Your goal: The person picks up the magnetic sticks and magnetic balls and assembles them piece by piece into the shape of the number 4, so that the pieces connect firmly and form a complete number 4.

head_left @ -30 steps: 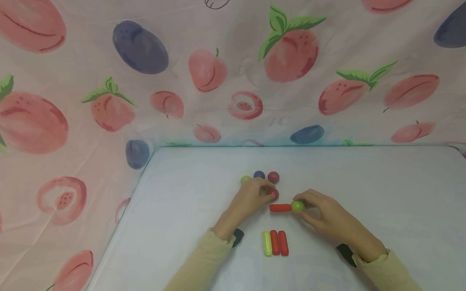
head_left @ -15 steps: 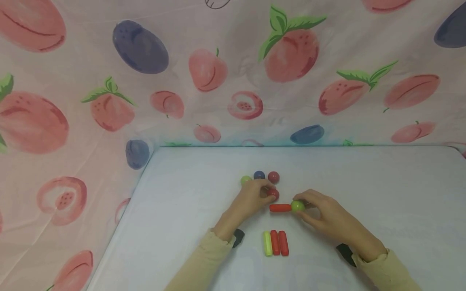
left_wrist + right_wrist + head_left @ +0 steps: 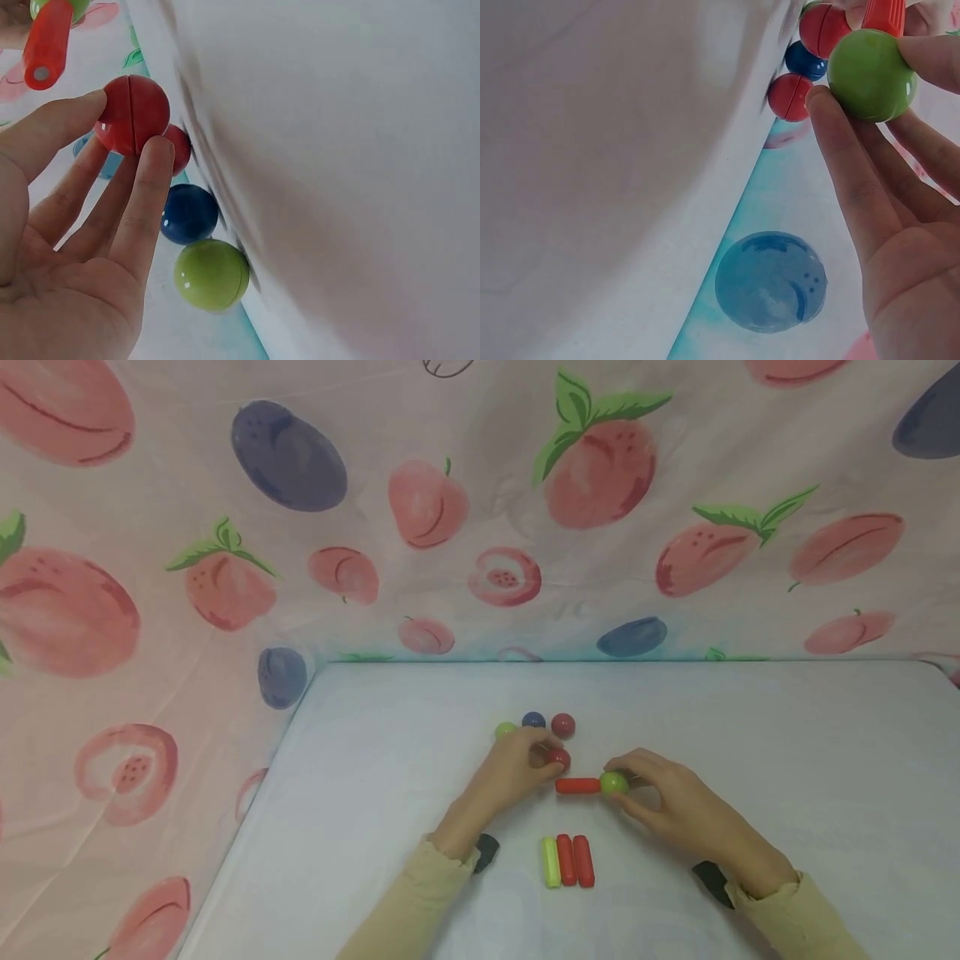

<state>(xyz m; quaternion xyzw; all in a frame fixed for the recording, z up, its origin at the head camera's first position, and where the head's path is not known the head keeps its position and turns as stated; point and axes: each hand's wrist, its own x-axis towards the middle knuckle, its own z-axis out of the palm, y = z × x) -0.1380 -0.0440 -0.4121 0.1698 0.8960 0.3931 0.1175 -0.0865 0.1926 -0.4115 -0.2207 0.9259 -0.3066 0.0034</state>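
Observation:
My left hand pinches a red ball with a seam round it between thumb and fingertips. In my right hand a green ball is pinched, and a red stick juts from its left side, joined to it. The free end of that stick points left, a little below and right of the left hand's red ball. Behind the left hand stand a green ball, a blue ball and a second red ball in a row.
Nearer the front, a yellow-green stick and two red sticks lie side by side on the white table. A fruit-patterned cloth hangs behind the table and along its left side.
My left hand has shifted very slightly left with the red ball. The red stick's free end has risen a touch in view; the right hand holds nearly still.

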